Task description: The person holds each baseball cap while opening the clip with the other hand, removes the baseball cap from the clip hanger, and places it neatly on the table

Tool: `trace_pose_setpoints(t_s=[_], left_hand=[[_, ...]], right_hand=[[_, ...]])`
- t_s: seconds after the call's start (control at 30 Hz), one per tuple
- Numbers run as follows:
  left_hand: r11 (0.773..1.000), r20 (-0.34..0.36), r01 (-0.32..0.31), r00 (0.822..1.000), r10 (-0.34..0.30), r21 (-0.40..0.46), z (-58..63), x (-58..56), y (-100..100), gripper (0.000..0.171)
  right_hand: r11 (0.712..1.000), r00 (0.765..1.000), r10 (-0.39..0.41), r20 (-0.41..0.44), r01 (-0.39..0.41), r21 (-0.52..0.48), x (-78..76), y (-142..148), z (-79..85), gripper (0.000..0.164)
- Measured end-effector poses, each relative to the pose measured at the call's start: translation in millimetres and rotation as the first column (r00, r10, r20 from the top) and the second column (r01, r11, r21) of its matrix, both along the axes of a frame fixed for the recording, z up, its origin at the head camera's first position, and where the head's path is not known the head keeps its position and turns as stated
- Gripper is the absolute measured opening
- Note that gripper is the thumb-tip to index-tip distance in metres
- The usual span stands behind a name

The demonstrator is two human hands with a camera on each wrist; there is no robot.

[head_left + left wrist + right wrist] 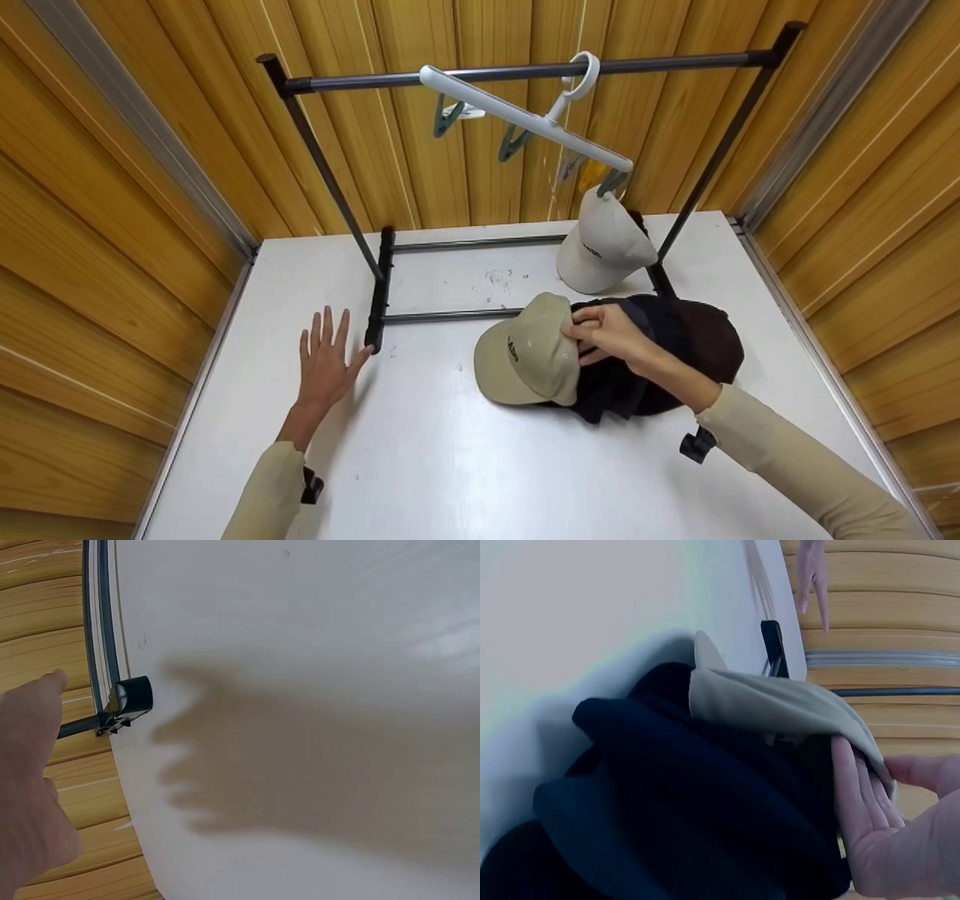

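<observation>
My right hand pinches the back edge of a khaki baseball cap, whose brim points left. In the right wrist view, the thumb lies outside the khaki cloth and the fingers reach inside. Behind this cap is a row of dark caps, black, navy and dark brown, nested together. My left hand is spread with straight fingers beside the rack's left foot, holding nothing. An off-white cap hangs from the right-hand green clip of a white hanger.
The hanger hooks over the top bar of a dark metal rack. Two more green clips hang from it. The rack's lower rails lie along the white table. Wood-patterned walls enclose the back and sides.
</observation>
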State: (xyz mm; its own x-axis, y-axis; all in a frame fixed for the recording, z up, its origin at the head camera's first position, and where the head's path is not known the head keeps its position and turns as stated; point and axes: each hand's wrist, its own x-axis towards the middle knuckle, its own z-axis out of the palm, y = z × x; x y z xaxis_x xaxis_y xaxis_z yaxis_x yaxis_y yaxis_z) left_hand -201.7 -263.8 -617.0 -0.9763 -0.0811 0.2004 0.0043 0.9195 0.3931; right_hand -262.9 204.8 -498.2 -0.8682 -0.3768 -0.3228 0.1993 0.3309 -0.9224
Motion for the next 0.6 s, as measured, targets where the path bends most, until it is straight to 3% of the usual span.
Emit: trace_pose_setpoints(t_s=[0.3,0.6], left_hand=[[1.000,-0.024,0.022,0.999,-0.022,0.008,0.6,1.9,6,0.080],[0.999,-0.007,0.043,0.999,-0.043,-0.003,2.1,3.6,10,0.080]], right_hand=[[0.995,0.997,0.080,-0.022,-0.079,0.063,1.1,17,-3.2,0.032],[0.992,0.992,0.093,-0.084,-0.086,0.090,3.1,19,-2.7,0.032]])
